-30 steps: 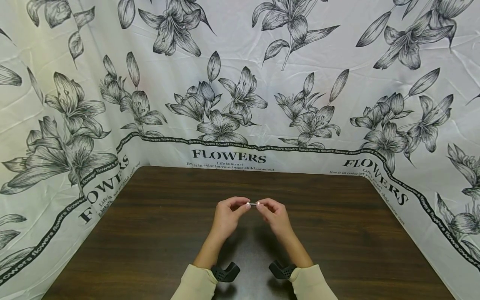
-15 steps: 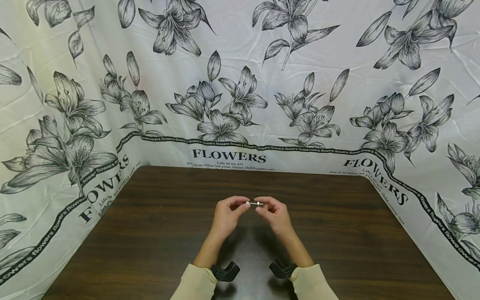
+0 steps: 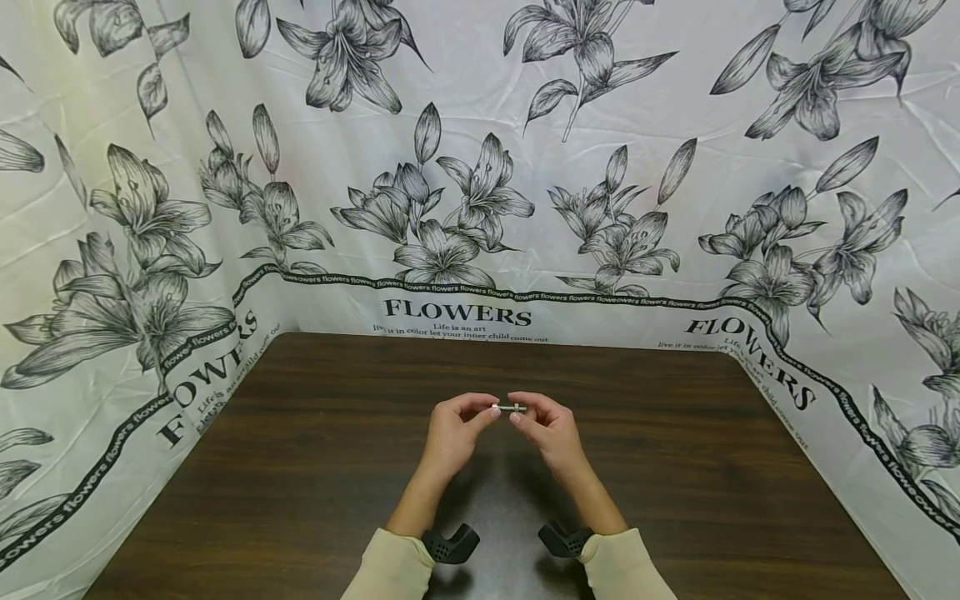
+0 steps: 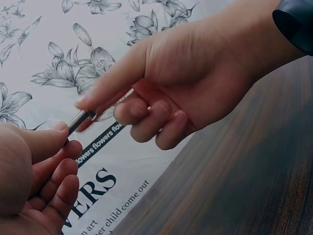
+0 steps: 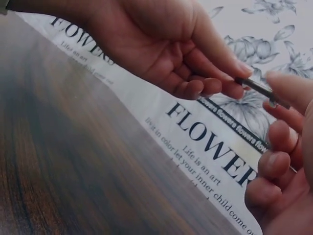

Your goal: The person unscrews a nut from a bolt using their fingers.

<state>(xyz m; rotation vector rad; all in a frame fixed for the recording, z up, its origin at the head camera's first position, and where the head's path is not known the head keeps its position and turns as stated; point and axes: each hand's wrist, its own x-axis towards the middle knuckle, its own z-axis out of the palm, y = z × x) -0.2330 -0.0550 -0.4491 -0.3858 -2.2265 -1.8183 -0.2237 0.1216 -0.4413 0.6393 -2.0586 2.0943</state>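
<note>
A small silvery bolt (image 3: 505,407) is held level above the table, its shank running between the two hands. My left hand (image 3: 452,433) pinches its left end between thumb and index finger, which hide part of that end. Near the bolt's right end sits a nut (image 3: 517,407). My right hand (image 3: 553,433) has its curled thumb and index finger on either side of this nut. In the left wrist view the threads of the bolt (image 4: 78,121) show between the fingertips. The right wrist view shows the nut (image 5: 273,102) right at the right index fingertip.
Below the hands is a dark brown wooden table (image 3: 315,500). A white cloth (image 3: 615,108) printed with black flowers and lettering hangs around its back and sides. Each wrist wears a black band with a camera mount (image 3: 452,545), and the sleeves (image 3: 393,567) are cream.
The right thumb and index finger have spread slightly apart and shifted right, uncovering the nut and the bolt's right end. The left hand has kept its pinch in place.
</note>
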